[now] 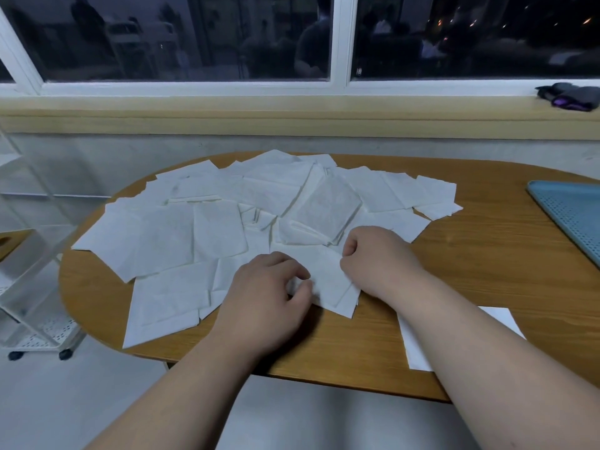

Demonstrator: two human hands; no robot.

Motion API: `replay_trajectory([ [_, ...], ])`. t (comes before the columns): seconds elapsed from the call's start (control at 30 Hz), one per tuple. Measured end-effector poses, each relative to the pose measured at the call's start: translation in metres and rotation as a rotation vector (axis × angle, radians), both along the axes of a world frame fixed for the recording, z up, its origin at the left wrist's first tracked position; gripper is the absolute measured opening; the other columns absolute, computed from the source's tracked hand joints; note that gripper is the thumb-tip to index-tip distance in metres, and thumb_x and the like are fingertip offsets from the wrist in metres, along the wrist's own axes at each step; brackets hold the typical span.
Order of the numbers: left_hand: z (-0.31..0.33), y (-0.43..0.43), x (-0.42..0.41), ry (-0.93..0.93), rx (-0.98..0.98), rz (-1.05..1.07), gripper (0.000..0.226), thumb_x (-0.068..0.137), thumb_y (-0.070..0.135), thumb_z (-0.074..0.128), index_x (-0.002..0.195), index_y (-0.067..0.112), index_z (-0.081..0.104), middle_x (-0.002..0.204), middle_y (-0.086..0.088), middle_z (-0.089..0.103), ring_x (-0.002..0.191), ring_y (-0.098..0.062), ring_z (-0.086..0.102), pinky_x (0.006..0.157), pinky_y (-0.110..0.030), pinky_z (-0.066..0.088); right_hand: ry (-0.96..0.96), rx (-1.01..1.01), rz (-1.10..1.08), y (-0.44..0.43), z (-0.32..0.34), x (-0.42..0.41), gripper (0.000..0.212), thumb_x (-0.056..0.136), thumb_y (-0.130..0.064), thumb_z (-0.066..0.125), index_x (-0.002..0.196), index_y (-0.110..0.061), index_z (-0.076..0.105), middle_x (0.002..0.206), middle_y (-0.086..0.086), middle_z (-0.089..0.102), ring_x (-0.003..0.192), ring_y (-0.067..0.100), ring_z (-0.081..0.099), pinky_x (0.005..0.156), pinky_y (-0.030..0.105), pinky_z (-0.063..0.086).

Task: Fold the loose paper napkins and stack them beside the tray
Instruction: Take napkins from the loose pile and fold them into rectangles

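While the table (480, 267) carries a wide spread of loose napkins (201, 235) — tray (571, 209) well apart, far right — one napkin (324, 274) at the near edge is in hand. Left hand (266, 287) and right hand (376, 258), fingers curled, pinch its opposite sides. Judged: folding barely begun; next, bring edges together and crease.

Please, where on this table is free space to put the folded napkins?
Bare wood lies on the right of the table, between the loose napkins and the blue tray. A narrow bare strip lies between the left hand, the right hand and the near edge. Left and centre are crowded with napkins.
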State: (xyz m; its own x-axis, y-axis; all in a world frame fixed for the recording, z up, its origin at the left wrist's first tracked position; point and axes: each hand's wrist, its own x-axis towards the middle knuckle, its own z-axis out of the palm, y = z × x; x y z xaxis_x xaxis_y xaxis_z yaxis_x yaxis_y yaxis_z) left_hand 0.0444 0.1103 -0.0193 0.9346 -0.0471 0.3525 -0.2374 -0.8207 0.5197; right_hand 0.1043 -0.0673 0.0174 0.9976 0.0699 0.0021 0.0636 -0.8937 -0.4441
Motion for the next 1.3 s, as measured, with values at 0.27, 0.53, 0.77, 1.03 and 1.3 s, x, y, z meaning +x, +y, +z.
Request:
replay_trajectory([
  [0.27, 0.002, -0.007, -0.002, -0.075, -0.054, -0.004, 0.031, 0.089, 0.04, 0.056, 0.114, 0.027, 0.07, 0.122, 0.017, 0.057, 0.12, 0.0, 0.044, 0.101, -0.024, 0.039, -0.191, 0.288, -0.028, -0.025, 0.008, -0.025, 0.014, 0.086, -0.017, 0.062, 0.078, -0.029, 0.064, 0.075, -0.013, 0.065, 0.071, 0.003, 0.06, 0.054, 0.016, 0.045],
  [0.53, 0.008, -0.025, -0.009, 0.003, 0.027, -0.017, 0.027, 0.095, 0.037, 0.056, 0.118, 0.028, 0.067, 0.123, 0.016, 0.058, 0.119, -0.006, 0.048, 0.103, -0.029, 0.04, -0.066, 0.218, -0.032, -0.051, 0.004, -0.044, 0.009, 0.09, -0.027, 0.061, 0.094, -0.036, 0.062, 0.088, -0.019, 0.063, 0.08, 0.001, 0.059, 0.066, 0.018, 0.049],
  [0.77, 0.006, -0.023, -0.011, 0.039, 0.044, 0.007, 0.026, 0.095, 0.038, 0.054, 0.115, 0.029, 0.068, 0.118, 0.017, 0.06, 0.113, -0.005, 0.051, 0.101, -0.034, 0.043, 0.036, -0.048, -0.02, -0.028, -0.009, -0.019, 0.02, 0.084, -0.029, 0.056, 0.081, -0.011, 0.065, 0.073, 0.001, 0.062, 0.062, 0.017, 0.053, 0.053, 0.031, 0.039],
  [1.03, 0.005, -0.019, -0.006, 0.033, 0.015, 0.012, 0.025, 0.094, 0.035, 0.056, 0.114, 0.028, 0.069, 0.119, 0.016, 0.06, 0.113, -0.006, 0.05, 0.1, -0.033, 0.043, 0.011, 0.091, -0.065, -0.03, -0.009, -0.017, 0.007, 0.085, -0.022, 0.061, 0.08, -0.025, 0.065, 0.087, -0.011, 0.065, 0.076, 0.009, 0.06, 0.059, 0.028, 0.048],
  [1.3, 0.008, -0.025, -0.011, -0.021, -0.075, 0.0, 0.04, 0.093, 0.038, 0.059, 0.132, 0.03, 0.059, 0.146, 0.012, 0.042, 0.139, -0.005, 0.027, 0.113, -0.037, 0.037, -0.154, 0.505, -0.081, -0.052, 0.017, -0.051, 0.015, 0.085, -0.016, 0.07, 0.076, -0.027, 0.066, 0.066, -0.015, 0.065, 0.056, -0.002, 0.056, 0.045, 0.011, 0.039],
])
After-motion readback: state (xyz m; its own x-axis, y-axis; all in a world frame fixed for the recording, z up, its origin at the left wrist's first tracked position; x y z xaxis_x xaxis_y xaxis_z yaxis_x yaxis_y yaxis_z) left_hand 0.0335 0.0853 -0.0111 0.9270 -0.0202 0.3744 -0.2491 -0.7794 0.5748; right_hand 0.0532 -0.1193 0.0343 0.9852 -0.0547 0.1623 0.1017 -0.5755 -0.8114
